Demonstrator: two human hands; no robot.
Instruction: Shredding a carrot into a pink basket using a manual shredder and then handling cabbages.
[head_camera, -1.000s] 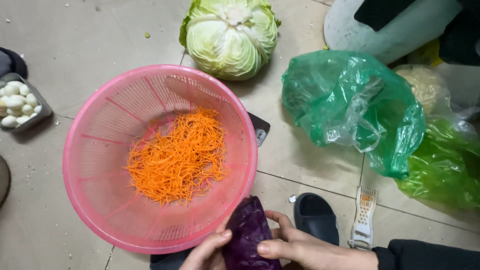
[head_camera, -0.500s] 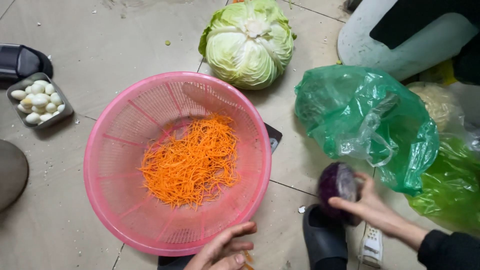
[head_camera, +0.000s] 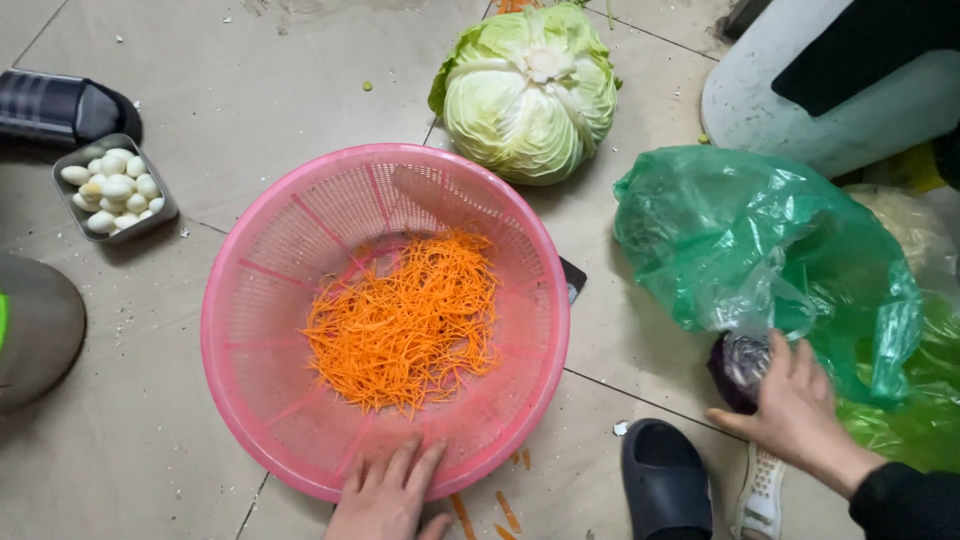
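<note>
From the head camera, looking straight down at the tiled floor (head_camera: 250, 110): the pink colander (head_camera: 250, 300) sits dead centre, with a heap of shredded carrot (head_camera: 405, 320) lying in its bowl. At six o'clock the left hand (head_camera: 385, 495) lies flat on the near rim, fingers spread, gripping nothing. Over at four o'clock the right hand (head_camera: 795, 405) cups the purple cabbage (head_camera: 738, 365), fingers curled round it, right at the mouth of the green plastic bag (head_camera: 760, 240); a bit of clear film covers the cabbage, and most of it is hidden by hand and bag. At twelve o'clock a whole green cabbage (head_camera: 530, 90) rests on the floor, just beyond the colander's far rim. At ten o'clock a small grey tray of peeled garlic cloves (head_camera: 115, 187) stands well apart from the colander. A dark slipper (head_camera: 665, 480) lies at five o'clock, between the two hands, and a few carrot scraps (head_camera: 505, 510) are scattered just beside the left hand.
</note>
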